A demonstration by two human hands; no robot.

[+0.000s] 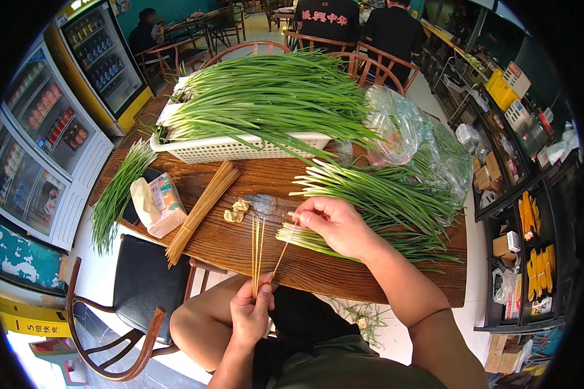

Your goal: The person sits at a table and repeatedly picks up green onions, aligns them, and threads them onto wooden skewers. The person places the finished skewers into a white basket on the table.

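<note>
My left hand [252,306] grips several thin bamboo skewers [257,253] near the table's front edge, tips pointing up. One skewer leans apart to the right, towards my right hand [333,226], whose thumb and forefinger pinch the pale end of a garlic chive [293,214] at that skewer's tip. Whether the tip has pierced it I cannot tell. Under and beyond my right hand lies a pile of garlic chives [394,194], white ends to the left. A white perforated plastic basket [243,151] heaped with more chives [272,97] stands at the back.
On the wooden table [214,243] lie a skewer bundle [202,214], crumpled tissues [236,211], a tissue pack [159,204] and a small chive bunch [121,189]. A clear plastic bag [399,126] is at the back right. A black-seated chair [148,282] stands left; people sit beyond.
</note>
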